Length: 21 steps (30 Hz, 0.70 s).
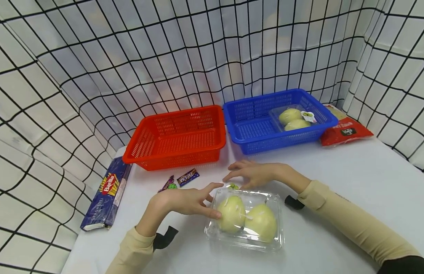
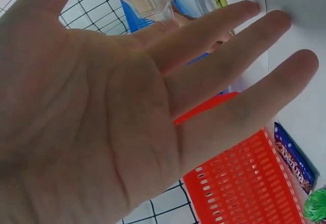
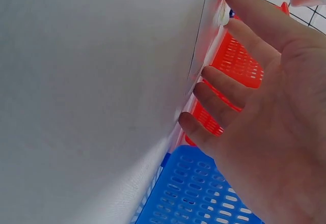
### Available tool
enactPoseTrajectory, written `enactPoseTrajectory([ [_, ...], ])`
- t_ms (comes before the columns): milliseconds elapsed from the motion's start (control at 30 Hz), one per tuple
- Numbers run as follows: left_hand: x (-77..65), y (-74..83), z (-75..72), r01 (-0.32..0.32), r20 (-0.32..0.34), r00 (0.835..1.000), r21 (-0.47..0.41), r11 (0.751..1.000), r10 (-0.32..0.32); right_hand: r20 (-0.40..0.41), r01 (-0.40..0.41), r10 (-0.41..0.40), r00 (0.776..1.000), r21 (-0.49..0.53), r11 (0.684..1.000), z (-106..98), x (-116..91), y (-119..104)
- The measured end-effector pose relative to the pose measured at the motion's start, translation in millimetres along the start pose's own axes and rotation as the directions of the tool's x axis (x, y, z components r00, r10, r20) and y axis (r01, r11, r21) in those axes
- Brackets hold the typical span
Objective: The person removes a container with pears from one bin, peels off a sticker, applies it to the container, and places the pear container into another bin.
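Observation:
My left hand (image 1: 188, 201) holds the left side of a clear plastic box (image 1: 246, 243) with two pale yellow-green pears (image 1: 261, 222) inside. Its thumb lies along the box's near side and the index finger by the back corner; the other fingers (image 2: 229, 66) stretch out straight. In the wrist views the box appears raised off the table. Behind it, my right hand (image 1: 254, 173) has its fingers spread, tips down at the tabletop. A small label with green fruit printed on it (image 1: 233, 186) lies between its thumb and index finger, partly hidden by the box.
A red basket (image 1: 177, 158) and a blue basket (image 1: 284, 137) stand at the back, the blue one with another pear box (image 1: 294, 118). Two wrapped sweets (image 1: 188, 177) lie before the red basket. A Barilla box (image 1: 107, 192) is left, a red bag (image 1: 347, 131) right. Netting surrounds the table.

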<state>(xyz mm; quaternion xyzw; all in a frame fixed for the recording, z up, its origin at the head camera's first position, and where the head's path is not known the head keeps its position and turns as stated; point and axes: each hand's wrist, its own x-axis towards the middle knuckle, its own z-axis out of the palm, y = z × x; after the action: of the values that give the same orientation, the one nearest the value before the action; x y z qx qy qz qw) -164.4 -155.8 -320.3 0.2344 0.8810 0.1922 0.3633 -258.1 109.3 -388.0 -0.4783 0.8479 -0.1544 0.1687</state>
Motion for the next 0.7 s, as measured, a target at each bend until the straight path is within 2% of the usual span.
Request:
enactPoseTrajectory([
  [200, -1.5, -0.7, -0.4, 0.003, 0.009, 1.000, 0.002, 1.000, -0.003, 0.001, -0.001, 0.001, 1.000, 0.018, 1.000, -1.9, 0.8, -2.6],
  [367, -1.6, -0.3, -0.6, 0.008, 0.002, 1.000, 0.014, 1.000, -0.008, -0.049, 0.012, -0.010, 0.999, 0.055, 0.998, -1.6, 3.0, -3.9],
  [600, 1.1, -0.7, 0.1, 0.017, -0.015, 1.000, 0.030, 0.999, -0.017, -0.158, 0.121, -0.112, 0.981, 0.052, 0.991, 2.4, 7.9, -5.0],
  [700, 1.6, -1.0, 1.2, 0.019, -0.019, 1.000, 0.024, 1.000, -0.019, -0.181, 0.156, -0.142, 0.973, 0.069, 0.985, 3.5, 10.0, -1.9],
])
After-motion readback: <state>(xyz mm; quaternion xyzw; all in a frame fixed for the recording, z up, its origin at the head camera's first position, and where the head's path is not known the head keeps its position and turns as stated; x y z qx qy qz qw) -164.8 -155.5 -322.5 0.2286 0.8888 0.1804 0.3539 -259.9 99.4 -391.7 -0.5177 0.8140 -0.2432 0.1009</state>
